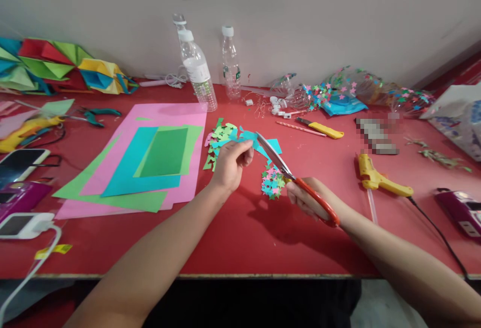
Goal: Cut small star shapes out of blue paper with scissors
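Observation:
My left hand (230, 165) is closed in a pinch at a cut piece of blue paper (249, 138), which shows just beyond its fingertips. My right hand (310, 198) grips scissors (317, 201) with red handles, their blades pointing up and left towards that paper. How far the blades are apart is hard to make out. Below the blades lies a small pile of pink, green and blue paper stars (272, 182). Green and pink paper offcuts (214, 152) lie behind my left hand, partly hidden by it.
Coloured paper sheets (188, 187) are stacked on the left of the red table (233, 248). Plastic bottles (231, 64) stand along the wall. A yellow utility knife (325, 129) lies behind the scissors. To the right is a yellow glue gun (376, 177) with a black cord.

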Tool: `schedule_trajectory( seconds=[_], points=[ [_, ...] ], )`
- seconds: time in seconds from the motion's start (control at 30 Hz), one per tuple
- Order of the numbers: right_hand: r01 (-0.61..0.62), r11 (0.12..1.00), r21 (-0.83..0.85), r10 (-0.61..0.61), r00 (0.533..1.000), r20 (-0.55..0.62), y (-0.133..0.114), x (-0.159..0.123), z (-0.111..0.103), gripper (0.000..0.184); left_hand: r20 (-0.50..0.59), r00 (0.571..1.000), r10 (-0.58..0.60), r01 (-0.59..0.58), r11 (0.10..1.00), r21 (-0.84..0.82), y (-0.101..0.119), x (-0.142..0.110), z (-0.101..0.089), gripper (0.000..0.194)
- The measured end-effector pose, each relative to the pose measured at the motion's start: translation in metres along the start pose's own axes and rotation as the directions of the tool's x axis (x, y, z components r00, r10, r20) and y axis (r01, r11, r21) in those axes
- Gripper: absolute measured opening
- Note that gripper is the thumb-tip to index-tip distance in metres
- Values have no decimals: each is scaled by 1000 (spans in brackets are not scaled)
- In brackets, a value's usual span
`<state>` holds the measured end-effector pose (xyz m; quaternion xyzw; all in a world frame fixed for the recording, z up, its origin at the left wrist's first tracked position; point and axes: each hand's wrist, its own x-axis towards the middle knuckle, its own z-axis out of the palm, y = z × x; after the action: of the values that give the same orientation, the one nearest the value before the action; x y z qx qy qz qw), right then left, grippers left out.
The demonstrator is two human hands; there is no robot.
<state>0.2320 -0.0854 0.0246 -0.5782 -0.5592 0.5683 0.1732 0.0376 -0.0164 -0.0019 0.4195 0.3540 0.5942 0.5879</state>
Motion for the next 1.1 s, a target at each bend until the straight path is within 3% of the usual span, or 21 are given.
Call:
schedule_trajectory(
  seconds=[0.1,0.23,0.63,0.9,1.1],
  points=[
    [14,1000,7,-14,1000,-1,1,0,2,49,-13,999,-35,35,999,-28,0,2,0,32],
    [44,998,53,-45,999,4,6,2,3,49,66,994,-86,83,995,58,-2,-1,3,24],
    [48,999,-15,-47,999,17,12,8,-1,54,-18,995,98,-95,987,128,-2,3,-1,17],
    [72,991,-117,-64,995,76,9,4,-6,54,-23,990,137,-129,966,222,0,2,-1,24],
    [94,988,-124,-81,992,101,9,3,-6,54,0,992,123,-121,979,163,-1,4,-3,21]
  ],
)
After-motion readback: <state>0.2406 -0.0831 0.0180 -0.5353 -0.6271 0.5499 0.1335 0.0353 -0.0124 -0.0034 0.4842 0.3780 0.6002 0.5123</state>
